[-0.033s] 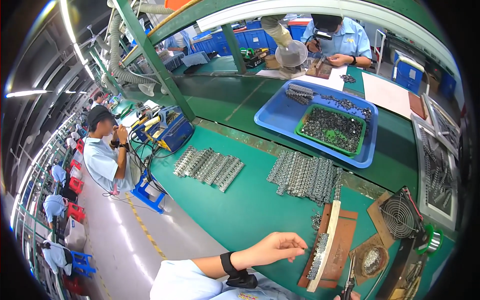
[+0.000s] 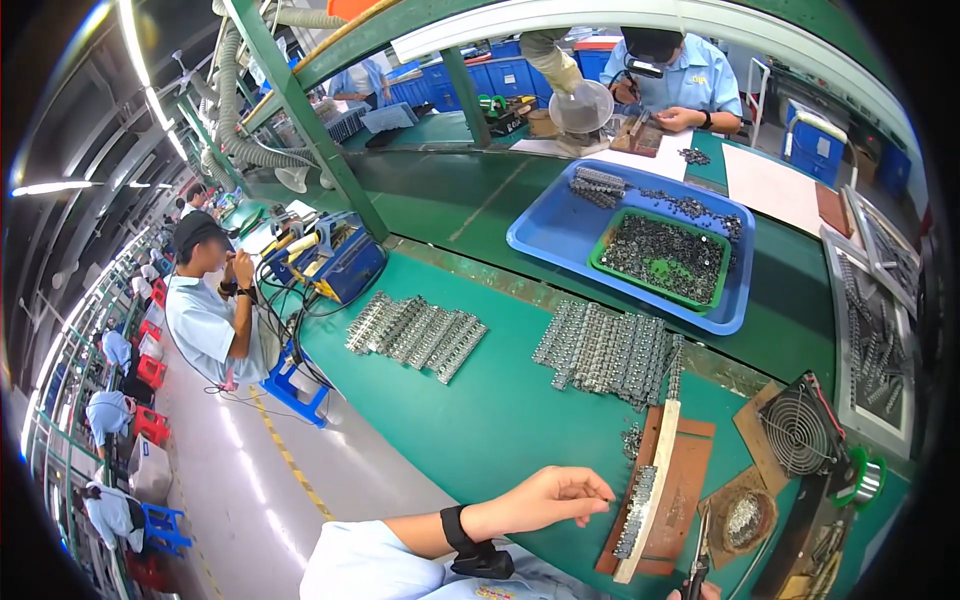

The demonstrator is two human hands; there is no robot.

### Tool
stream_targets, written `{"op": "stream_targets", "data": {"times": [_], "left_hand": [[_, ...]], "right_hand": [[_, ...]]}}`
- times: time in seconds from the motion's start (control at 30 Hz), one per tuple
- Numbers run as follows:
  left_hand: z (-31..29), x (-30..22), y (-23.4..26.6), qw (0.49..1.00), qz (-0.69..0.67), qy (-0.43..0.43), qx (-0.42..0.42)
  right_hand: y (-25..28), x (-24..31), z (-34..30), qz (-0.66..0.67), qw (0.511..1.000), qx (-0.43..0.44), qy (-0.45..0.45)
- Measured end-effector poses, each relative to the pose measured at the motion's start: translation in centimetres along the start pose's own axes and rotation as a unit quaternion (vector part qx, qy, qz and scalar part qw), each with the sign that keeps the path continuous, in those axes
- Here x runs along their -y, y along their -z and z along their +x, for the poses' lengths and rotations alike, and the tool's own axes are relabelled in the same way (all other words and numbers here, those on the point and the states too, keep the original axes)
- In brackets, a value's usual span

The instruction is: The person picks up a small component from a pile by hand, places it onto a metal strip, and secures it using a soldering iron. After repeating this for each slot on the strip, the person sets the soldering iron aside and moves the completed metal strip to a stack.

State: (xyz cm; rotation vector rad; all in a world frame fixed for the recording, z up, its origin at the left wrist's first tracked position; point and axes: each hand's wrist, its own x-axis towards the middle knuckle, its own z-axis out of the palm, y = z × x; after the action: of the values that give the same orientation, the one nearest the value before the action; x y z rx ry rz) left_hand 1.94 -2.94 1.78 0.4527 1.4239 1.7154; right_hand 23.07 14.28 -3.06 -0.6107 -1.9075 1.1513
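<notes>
My left hand (image 2: 556,497) hovers just left of a wooden strip (image 2: 654,490), thumb and fingers pinched on a small dark part (image 2: 610,499). A row of small metal parts (image 2: 634,512) runs along the strip, which rests on a reddish-brown board (image 2: 687,480). Loose small parts (image 2: 632,440) lie beside the board's far left edge. At the lower edge my right hand (image 2: 708,592), mostly cut off, grips a dark-handled tool (image 2: 696,575) with a slim pointed metal end; its exact kind is unclear. That end is beside a brown dish of silvery bits (image 2: 742,520).
Rows of linked metal parts (image 2: 605,350) and another batch (image 2: 417,335) lie on the green bench. Beyond is a blue tray (image 2: 530,240) holding a green tray (image 2: 603,262) of small parts. A fan (image 2: 797,430) and wire spool (image 2: 868,482) stand right. Co-workers (image 2: 205,300) sit nearby.
</notes>
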Motion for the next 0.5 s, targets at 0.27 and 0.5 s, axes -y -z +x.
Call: {"op": "stream_targets", "data": {"times": [0.27,0.5], "left_hand": [[-0.3,1.3,-0.7,0.986,0.141,-0.084,-0.007],[-0.1,1.6,-1.4,0.997,0.073,0.028,0.024]], "right_hand": [[0.3,0.1,-0.2,-0.009,1.0,0.004,-0.014],[0.9,0.9,-0.2,-0.011,0.998,0.009,-0.065]]}}
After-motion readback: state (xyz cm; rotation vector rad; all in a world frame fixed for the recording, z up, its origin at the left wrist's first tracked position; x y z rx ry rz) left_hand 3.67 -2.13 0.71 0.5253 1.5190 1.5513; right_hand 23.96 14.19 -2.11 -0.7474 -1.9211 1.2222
